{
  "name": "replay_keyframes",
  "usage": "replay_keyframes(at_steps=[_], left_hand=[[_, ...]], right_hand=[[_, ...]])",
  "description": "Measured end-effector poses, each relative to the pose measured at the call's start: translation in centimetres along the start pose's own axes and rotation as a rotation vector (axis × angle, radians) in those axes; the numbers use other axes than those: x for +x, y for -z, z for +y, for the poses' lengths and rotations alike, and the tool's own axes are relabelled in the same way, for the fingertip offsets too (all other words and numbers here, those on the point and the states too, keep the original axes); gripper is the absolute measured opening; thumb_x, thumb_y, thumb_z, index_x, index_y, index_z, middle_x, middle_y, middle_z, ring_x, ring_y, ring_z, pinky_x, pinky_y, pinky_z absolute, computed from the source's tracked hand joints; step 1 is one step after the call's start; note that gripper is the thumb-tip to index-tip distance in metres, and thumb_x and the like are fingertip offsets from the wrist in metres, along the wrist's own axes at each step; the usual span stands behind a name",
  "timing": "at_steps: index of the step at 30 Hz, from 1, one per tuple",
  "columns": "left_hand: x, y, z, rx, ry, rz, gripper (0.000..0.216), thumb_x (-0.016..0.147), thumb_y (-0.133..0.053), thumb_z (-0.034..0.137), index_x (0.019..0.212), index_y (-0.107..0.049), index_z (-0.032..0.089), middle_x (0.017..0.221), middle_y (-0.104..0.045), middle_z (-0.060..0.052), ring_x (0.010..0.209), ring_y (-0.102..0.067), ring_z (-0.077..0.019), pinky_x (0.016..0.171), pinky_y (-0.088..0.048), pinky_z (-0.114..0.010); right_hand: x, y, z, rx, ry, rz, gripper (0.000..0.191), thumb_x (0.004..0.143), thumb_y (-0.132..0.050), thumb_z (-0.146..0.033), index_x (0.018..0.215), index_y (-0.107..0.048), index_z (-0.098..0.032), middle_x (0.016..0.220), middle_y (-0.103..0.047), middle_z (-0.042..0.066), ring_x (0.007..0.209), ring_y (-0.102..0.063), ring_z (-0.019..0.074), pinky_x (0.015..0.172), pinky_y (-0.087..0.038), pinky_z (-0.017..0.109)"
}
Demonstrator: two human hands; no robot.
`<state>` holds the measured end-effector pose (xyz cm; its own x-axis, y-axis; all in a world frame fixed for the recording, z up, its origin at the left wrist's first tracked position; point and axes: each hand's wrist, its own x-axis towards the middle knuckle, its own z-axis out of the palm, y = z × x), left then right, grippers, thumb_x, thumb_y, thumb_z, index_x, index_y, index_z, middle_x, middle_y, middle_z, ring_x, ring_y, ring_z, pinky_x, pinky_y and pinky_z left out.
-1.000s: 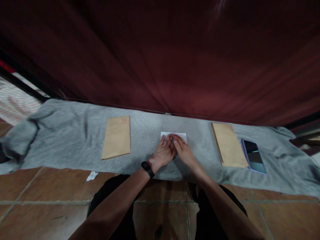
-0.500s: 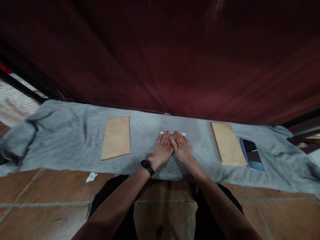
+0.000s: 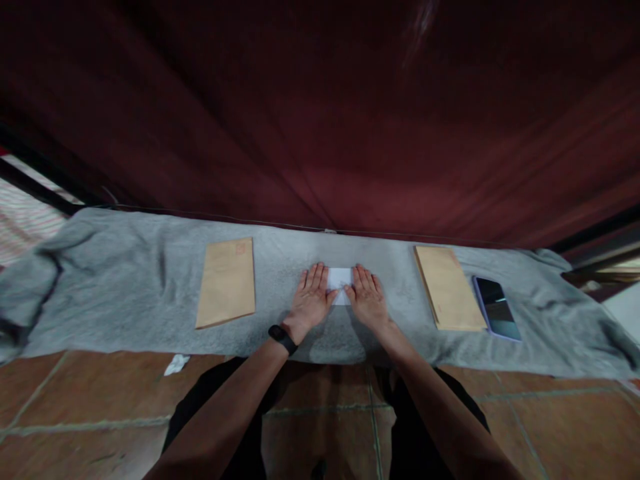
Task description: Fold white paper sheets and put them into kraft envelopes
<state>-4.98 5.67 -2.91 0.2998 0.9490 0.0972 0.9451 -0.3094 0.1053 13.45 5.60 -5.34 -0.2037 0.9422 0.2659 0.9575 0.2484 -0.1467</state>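
Observation:
A small white sheet of paper (image 3: 340,277) lies flat on the grey cloth (image 3: 280,267) in front of me. My left hand (image 3: 311,297) rests palm down over its left end, fingers stretched out and thumb pointing inward. Over the right end lies my right hand (image 3: 367,297), also flat with fingers extended. Between the two hands the paper's middle shows, and both thumbs touch it. The paper's ends are hidden under my palms. A dark band (image 3: 283,339) circles my left wrist.
Left of my hands is a brown envelope (image 3: 226,283). On the right lie several stacked brown envelopes (image 3: 450,287), with a phone (image 3: 497,308) beside them. A dark red curtain (image 3: 320,133) hangs behind the cloth. A crumpled white scrap (image 3: 177,364) sits on the tiled floor (image 3: 100,387).
My hands have slid apart, the left one moving further left, so the middle of the white paper now shows between them. The view has shifted slightly.

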Motion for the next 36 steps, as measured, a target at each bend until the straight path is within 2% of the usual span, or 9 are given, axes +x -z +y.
replay_keyframes(at_steps=[12,18,21,27,31,36], left_hand=[[-0.2,0.1,-0.7,0.002,-0.01,0.021,0.064,0.105,-0.024,0.046,0.157,-0.03,0.009,0.164,-0.03,-0.015,0.154,-0.022,-0.0264,0.126,-0.017,-0.049],[-0.2,0.5,-0.8,0.019,-0.007,0.004,0.063,0.105,-0.024,0.046,0.156,-0.032,0.01,0.164,-0.03,-0.014,0.154,-0.022,-0.0265,0.126,-0.017,-0.049],[-0.1,0.5,-0.7,0.026,0.0,-0.002,0.064,0.104,-0.025,0.047,0.156,-0.032,0.01,0.164,-0.031,-0.015,0.154,-0.022,-0.027,0.126,-0.016,-0.049],[-0.1,0.4,-0.7,0.024,-0.003,-0.006,0.064,0.105,-0.025,0.046,0.155,-0.034,0.009,0.164,-0.03,-0.014,0.154,-0.022,-0.0275,0.126,-0.017,-0.05],[-0.1,0.5,-0.7,0.021,-0.001,-0.001,0.064,0.105,-0.024,0.047,0.156,-0.033,0.008,0.164,-0.031,-0.015,0.154,-0.022,-0.0275,0.126,-0.018,-0.05],[-0.1,0.7,-0.7,0.019,-0.004,0.0,0.063,0.105,-0.025,0.045,0.155,-0.034,0.01,0.163,-0.033,-0.015,0.154,-0.023,-0.0271,0.126,-0.017,-0.05]], right_hand=[[-0.9,0.9,2.5,0.047,-0.056,-0.054,0.061,0.107,-0.024,-0.044,0.156,-0.035,-0.011,0.161,-0.038,0.015,0.148,-0.034,0.0292,0.121,-0.024,0.051],[-1.3,1.4,3.5,0.05,-0.095,-0.069,0.058,0.106,-0.03,-0.04,0.155,-0.038,-0.012,0.161,-0.036,0.014,0.149,-0.033,0.0297,0.121,-0.025,0.051],[-0.7,2.2,3.0,0.092,-0.107,-0.047,0.059,0.105,-0.031,-0.04,0.155,-0.036,-0.009,0.162,-0.033,0.016,0.151,-0.03,0.0293,0.122,-0.025,0.052],[0.2,2.9,0.1,0.248,0.116,-0.063,0.056,0.106,-0.028,-0.038,0.156,-0.036,-0.013,0.163,-0.034,0.011,0.152,-0.028,0.0221,0.124,-0.027,0.044],[0.0,2.0,-1.3,0.211,0.141,-0.119,0.053,0.106,-0.032,-0.035,0.154,-0.04,-0.015,0.161,-0.037,0.01,0.15,-0.033,0.0226,0.124,-0.028,0.045],[-0.5,1.4,-1.3,0.122,0.121,-0.087,0.052,0.106,-0.036,-0.036,0.154,-0.04,-0.016,0.162,-0.034,0.01,0.15,-0.033,0.0245,0.124,-0.025,0.046]])
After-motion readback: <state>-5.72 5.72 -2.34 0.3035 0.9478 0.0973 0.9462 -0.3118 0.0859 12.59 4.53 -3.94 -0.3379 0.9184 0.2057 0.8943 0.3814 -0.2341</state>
